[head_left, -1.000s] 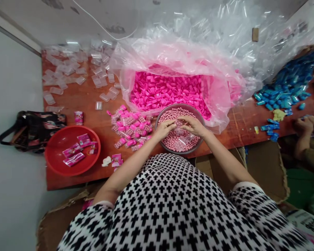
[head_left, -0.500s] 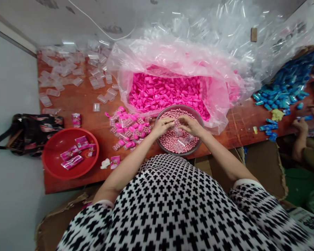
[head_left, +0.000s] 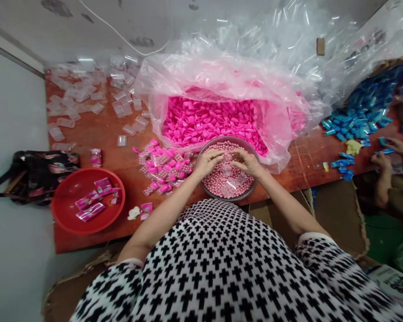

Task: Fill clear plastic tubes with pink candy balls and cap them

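Observation:
My left hand is over the left side of a grey bowl full of small pink beads. Its thumb and fingers are pinched together; what lies between them is too small or see-through to make out. Facing it from the right, my right hand has bent fingers that close toward the thumb above the beads. Whatever it grips cannot be made out either. Between and below the hands, clear plastic pieces lie on the beads. Left of the bowl is a pile of clear bead-filled cases with bright pink parts.
Behind the bowl, a plastic bag holds bright pink parts. Clear cases lie at the back left. A red basin with pink packets and a black bag stand left. Another person's hands work near blue pieces at right.
My hands stay over the bowl, with the right fingers slightly farther from the left ones. The view has shifted a little. The other person's hands have moved slightly.

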A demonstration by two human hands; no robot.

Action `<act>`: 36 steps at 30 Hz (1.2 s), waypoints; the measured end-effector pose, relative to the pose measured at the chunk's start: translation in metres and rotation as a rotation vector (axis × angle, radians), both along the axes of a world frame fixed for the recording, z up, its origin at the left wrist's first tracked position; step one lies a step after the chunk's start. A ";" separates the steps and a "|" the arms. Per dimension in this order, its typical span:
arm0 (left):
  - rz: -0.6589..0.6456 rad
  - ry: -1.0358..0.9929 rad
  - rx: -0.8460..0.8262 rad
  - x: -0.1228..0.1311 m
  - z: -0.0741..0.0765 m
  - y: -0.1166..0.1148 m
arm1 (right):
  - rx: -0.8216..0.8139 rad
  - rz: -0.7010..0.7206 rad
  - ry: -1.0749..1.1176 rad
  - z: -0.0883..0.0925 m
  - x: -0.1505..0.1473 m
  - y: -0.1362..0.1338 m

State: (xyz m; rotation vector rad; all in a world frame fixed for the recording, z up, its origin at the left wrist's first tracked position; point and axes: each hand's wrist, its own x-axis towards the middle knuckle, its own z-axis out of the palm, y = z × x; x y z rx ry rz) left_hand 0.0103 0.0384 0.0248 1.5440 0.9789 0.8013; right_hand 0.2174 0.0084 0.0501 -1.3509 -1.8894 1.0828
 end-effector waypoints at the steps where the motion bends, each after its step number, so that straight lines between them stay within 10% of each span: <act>1: 0.001 -0.010 -0.008 0.001 -0.001 0.001 | 0.011 0.007 -0.010 0.000 -0.001 0.000; 22: 0.013 -0.177 -0.112 0.003 -0.011 0.006 | 0.161 0.017 -0.051 -0.003 -0.006 0.006; 30: 0.126 -0.357 -0.448 0.001 -0.016 0.000 | 0.083 -0.129 -0.058 -0.011 -0.004 0.001; 36: 0.144 -0.420 -0.437 -0.013 -0.010 -0.003 | 0.091 -0.256 -0.367 -0.017 0.006 0.058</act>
